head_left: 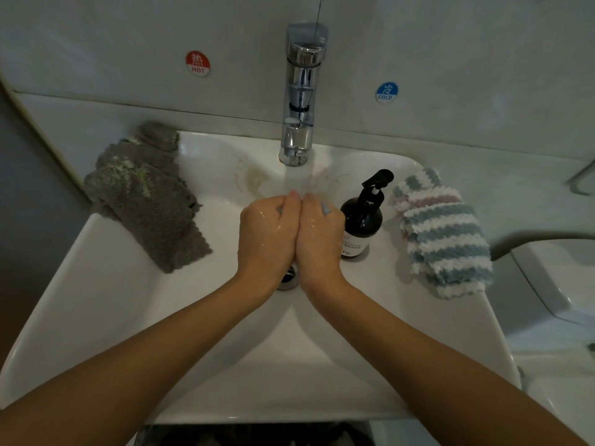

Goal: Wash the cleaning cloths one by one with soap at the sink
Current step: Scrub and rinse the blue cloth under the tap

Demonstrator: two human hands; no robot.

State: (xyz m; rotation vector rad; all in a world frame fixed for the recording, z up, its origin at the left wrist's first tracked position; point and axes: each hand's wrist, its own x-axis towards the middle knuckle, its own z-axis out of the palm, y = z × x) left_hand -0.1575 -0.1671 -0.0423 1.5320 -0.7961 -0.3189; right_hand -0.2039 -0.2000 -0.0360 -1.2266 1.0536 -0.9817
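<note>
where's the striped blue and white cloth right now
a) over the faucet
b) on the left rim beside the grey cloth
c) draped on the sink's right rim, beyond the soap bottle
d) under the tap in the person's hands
c: the striped cloth lies on the sink's right rim, right of the soap bottle.

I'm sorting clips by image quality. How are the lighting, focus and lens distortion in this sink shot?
Head view: dim, flat light with soft shadows beside the black soap pump bottle and the blue, pink and white striped cloth; bright glints on the chrome tap; wide-angle bending of the white sink edges; the wet left hand and right hand look sharp, the falling water blurred.
</note>
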